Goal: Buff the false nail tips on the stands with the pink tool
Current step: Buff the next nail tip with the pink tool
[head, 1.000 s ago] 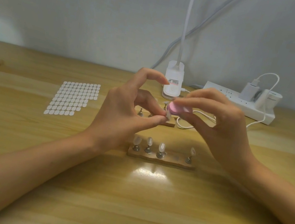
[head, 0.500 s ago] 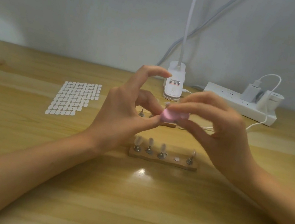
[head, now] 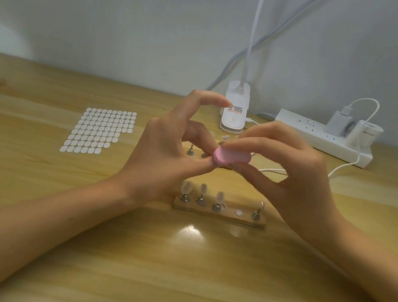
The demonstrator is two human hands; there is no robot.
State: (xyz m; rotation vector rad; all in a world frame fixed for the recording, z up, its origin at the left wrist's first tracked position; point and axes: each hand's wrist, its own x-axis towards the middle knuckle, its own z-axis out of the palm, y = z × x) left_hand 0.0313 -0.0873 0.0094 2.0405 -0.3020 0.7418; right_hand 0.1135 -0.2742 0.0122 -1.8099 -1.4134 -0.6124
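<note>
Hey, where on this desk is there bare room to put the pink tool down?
Bare wood lies in front of the near stand and left of the sticker sheet. Crowded beyond the pink tool: lamp base, cable, power strip.

I see a wooden table (head: 170, 279). Just below the fingers (head: 268, 143) lies a wooden stand (head: 218, 215) of nail tips (head: 219, 197). A second stand (head: 190, 151) sits behind them, mostly hidden. Well left lies a sheet of white stickers (head: 100, 130), beyond them a lamp base (head: 233, 119), and right a power strip (head: 326, 144) and a white cable (head: 343, 168).
</note>
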